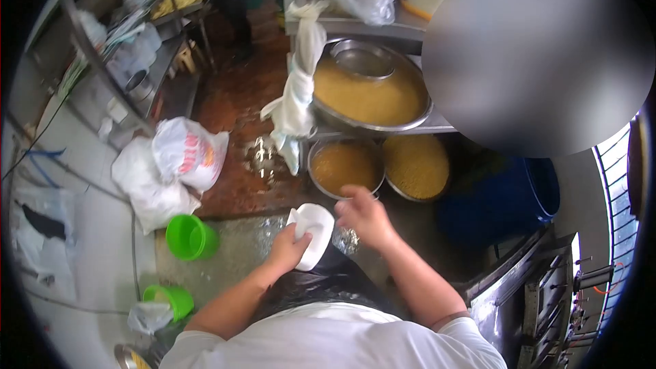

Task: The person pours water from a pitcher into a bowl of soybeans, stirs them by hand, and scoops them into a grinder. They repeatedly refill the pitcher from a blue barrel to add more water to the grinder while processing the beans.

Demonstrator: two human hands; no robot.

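Observation:
My left hand (288,251) is closed on a shallow white dish (317,225), thumb over its near side, held in front of my dark apron (321,283). Just right of the dish is my right hand (367,220), slightly blurred, its fingers loosely bent and apart with nothing seen in them. Beyond it stands a metal bowl (347,167) of cloudy yellowish liquid. Beside that bowl is another bowl (417,167), full of yellow grains or pieces. Above them, a large metal basin (369,102) of yellow contents rests on a metal shelf, with a smaller metal bowl (362,60) in it.
At left are white sacks (188,154), a green bucket (191,237) and another green bucket (169,301). A blue barrel (495,198) stands at right, near metal equipment (523,301). A knotted cloth (297,96) hangs from a post. Another person (232,0) stands far back.

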